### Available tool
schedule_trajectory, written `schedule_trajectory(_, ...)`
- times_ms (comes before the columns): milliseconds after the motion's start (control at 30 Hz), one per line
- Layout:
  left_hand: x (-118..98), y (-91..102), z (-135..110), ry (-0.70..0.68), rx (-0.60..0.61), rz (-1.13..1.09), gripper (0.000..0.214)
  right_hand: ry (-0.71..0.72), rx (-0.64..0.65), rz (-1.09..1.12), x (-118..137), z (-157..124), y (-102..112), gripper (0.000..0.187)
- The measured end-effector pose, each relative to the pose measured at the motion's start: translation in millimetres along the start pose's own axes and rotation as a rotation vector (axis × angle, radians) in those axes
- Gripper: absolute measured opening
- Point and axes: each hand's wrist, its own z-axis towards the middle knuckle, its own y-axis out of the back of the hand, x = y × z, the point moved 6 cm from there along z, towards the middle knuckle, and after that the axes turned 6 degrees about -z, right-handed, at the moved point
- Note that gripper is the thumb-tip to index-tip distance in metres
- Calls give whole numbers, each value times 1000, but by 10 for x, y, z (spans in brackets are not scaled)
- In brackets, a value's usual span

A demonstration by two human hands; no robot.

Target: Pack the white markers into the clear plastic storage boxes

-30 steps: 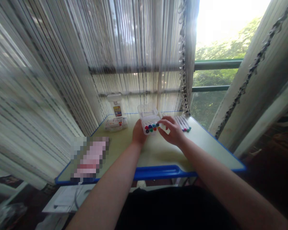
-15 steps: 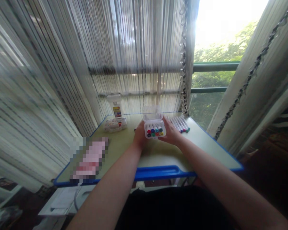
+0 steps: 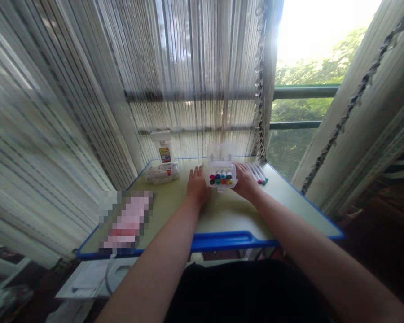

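Note:
A clear plastic marker case (image 3: pixel 218 186) stands with its lid raised at the back. Several markers (image 3: pixel 223 176) sit inside it in two rows, their coloured ends facing me. Against its right side, my right hand (image 3: pixel 247 183) is closed, gripping the case; part of its fingers is hidden. My left hand (image 3: pixel 198 185) lies low over the table just left of the case, its fingers stretched forward and slightly apart. A small white thing shows by its fingertips, too small to name. Behind my right hand, several white markers (image 3: pixel 256 172) with coloured ends lie side by side.
A second clear plastic box (image 3: pixel 162 174) lies at the back left, in front of an upright clear container with a label (image 3: pixel 165 154). A blurred pink item (image 3: pixel 129 220) is at the left edge. The table (image 3: pixel 229 215) has a blue rim; curtains hang behind it.
My left hand has come off the left side of the case and now reaches forward on the table. The case and my right hand have shifted slightly right.

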Motion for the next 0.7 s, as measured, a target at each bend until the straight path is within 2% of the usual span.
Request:
schedule_trajectory(100, 120, -99, -40, 141, 155, 180, 52, -68, -50, -69, -103, -2, 39, 56)
schedule_trajectory(200, 127, -146, -57, 118, 226, 250, 41, -134, -93, -101, -209, -9, 51, 53)
schedule_trajectory(333, 100, -98, -26, 53, 155, 225, 28, -194, -153, -107, -304, -25, 77, 52)
schedule_trajectory(500, 102, 67, -44, 151, 40, 222, 32, -174, -121, -89, -309, -22, 62, 48)
schedule_trajectory(700, 139, 119, -80, 268, 51, 286, 29, -156, -101, -72, -284, -22, 43, 39)
